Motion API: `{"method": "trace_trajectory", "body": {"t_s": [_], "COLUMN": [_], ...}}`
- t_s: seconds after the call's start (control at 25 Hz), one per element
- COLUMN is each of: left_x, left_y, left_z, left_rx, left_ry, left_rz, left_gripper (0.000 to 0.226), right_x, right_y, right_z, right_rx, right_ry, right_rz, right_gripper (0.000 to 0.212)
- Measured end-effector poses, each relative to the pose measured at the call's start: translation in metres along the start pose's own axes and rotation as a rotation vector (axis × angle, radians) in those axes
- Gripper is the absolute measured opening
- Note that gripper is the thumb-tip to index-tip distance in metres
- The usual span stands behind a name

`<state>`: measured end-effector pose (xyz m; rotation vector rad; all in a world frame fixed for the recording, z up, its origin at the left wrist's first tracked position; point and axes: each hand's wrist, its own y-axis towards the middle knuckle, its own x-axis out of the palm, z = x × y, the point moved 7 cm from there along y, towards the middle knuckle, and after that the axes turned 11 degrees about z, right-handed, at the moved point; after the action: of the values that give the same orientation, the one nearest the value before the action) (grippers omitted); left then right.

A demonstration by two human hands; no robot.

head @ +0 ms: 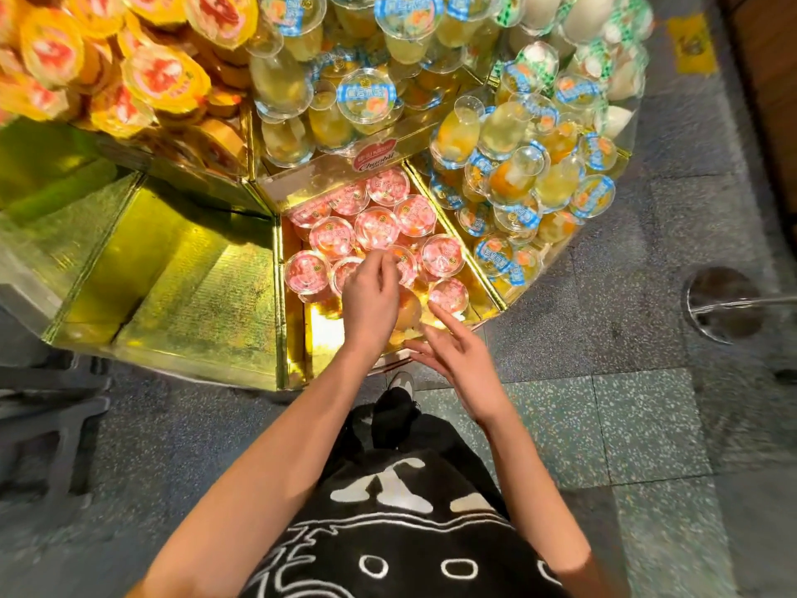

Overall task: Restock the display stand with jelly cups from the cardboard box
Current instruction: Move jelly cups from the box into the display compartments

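L hand: reaching into the pink-lid bin of the display stand, fingers curling loosely over the front cups, not clearly gripping any.
R hand: hovering at the bin's front edge, fingers spreading wide, holding nothing.
Pink-lid jelly cups: sitting lids-up, filling the bin's back & middle.
Blue-lid jelly cups: piling up in the compartment right of the bin.
Gold compartment: lying left of the bin.

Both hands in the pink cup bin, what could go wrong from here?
1. The left hand reaches across the pink-lidded cups; it might knock the tidy ones askew.
2. The blue-lidded cups are heaped high in the next bin; a bump could spill some onto the floor.
3. The right hand sits at the bin's front edge, where a cup could roll out.
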<state>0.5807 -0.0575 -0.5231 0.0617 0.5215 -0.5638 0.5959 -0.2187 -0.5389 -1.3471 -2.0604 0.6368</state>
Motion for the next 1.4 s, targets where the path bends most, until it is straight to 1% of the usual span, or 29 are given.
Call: {"method": "trace_trajectory", "body": {"t_s": [0.04,0.12,0.16,0.28,0.32,0.36,0.4,0.44,0.52,0.56,0.6,0.64,0.72,0.76,0.8,0.88,0.96,1.04,1.12,1.2,1.24,1.32,1.36,1.4], "left_x": [0.011,0.035,0.045,0.067,0.068,0.067,0.066,0.064,0.065,0.066,0.068,0.071,0.082,0.09,0.098,0.114,0.13,0.14,0.141,0.135,0.129,0.117,0.114,0.115], "left_y": [-0.003,-0.01,-0.017,-0.042,-0.049,-0.052,-0.054,-0.054,-0.052,-0.047,-0.039,-0.032,-0.026,-0.027,-0.028,-0.027,-0.025,-0.025,-0.032,-0.039,-0.042,-0.046,-0.047,-0.049], "left_z": [0.01,0.021,0.022,0.008,0.006,0.006,0.006,0.008,0.003,-0.001,-0.007,-0.01,-0.012,-0.012,-0.013,-0.017,-0.02,-0.021,-0.022,-0.024,-0.026,-0.037,-0.045,-0.054], "left_rx": [-0.001,-0.031,-0.103,-0.496,-0.572,-0.616,-0.638,-0.637,-0.583,-0.509,-0.383,-0.194,0.18,0.29,0.33,0.326,0.33,0.342,0.345,0.311,0.251,0.045,-0.094,-0.258], "left_ry": [-0.052,-0.107,-0.152,-0.417,-0.474,-0.518,-0.558,-0.579,-0.531,-0.447,-0.318,-0.141,0.192,0.274,0.304,0.365,0.465,0.527,0.498,0.383,0.316,0.209,0.166,0.119], "left_rz": [-0.068,-0.251,-0.36,-0.719,-0.83,-0.916,-0.958,-0.965,-0.905,-0.849,-0.779,-0.713,-0.643,-0.635,-0.641,-0.625,-0.58,-0.534,-0.483,-0.384,-0.33,-0.177,-0.119,-0.1], "left_gripper": [0.023,0.021,0.024,0.034,0.039,0.041,0.041,0.04,0.036,0.035,0.039,0.046,0.055,0.056,0.057,0.06,0.061,0.061,0.062,0.059,0.058,0.062,0.066,0.07], "right_x": [-0.004,-0.02,-0.032,-0.059,-0.065,-0.069,-0.071,-0.073,-0.08,-0.087,-0.096,-0.107,-0.123,-0.128,-0.132,-0.134,-0.138,-0.144,-0.149,-0.152,-0.153,-0.154,-0.154,-0.152], "right_y": [-0.002,0.0,0.0,-0.004,-0.007,-0.009,-0.011,-0.011,-0.009,-0.007,-0.005,-0.003,-0.001,0.001,0.002,0.002,0.002,0.002,0.003,0.007,0.008,0.01,0.012,0.015], "right_z": [-0.007,-0.021,-0.026,-0.036,-0.036,-0.036,-0.036,-0.036,-0.036,-0.036,-0.036,-0.036,-0.038,-0.039,-0.041,-0.042,-0.038,-0.032,-0.026,-0.019,-0.015,-0.012,-0.013,-0.014], "right_rx": [-0.032,-0.107,-0.135,-0.2,-0.213,-0.22,-0.223,-0.223,-0.22,-0.222,-0.224,-0.222,-0.219,-0.233,-0.254,-0.283,-0.302,-0.314,-0.292,-0.24,-0.218,-0.184,-0.178,-0.174], "right_ry": [0.015,-0.016,-0.024,-0.061,-0.073,-0.084,-0.102,-0.129,-0.206,-0.255,-0.31,-0.361,-0.426,-0.446,-0.464,-0.48,-0.474,-0.466,-0.458,-0.45,-0.445,-0.442,-0.441,-0.443], "right_rz": [0.008,0.086,0.132,0.209,0.218,0.222,0.218,0.212,0.211,0.234,0.278,0.331,0.409,0.428,0.435,0.428,0.435,0.46,0.477,0.48,0.479,0.469,0.463,0.458], "right_gripper": [0.047,0.046,0.044,0.038,0.036,0.034,0.034,0.036,0.039,0.041,0.043,0.046,0.048,0.047,0.046,0.042,0.035,0.032,0.034,0.032,0.032,0.033,0.033,0.034]}}
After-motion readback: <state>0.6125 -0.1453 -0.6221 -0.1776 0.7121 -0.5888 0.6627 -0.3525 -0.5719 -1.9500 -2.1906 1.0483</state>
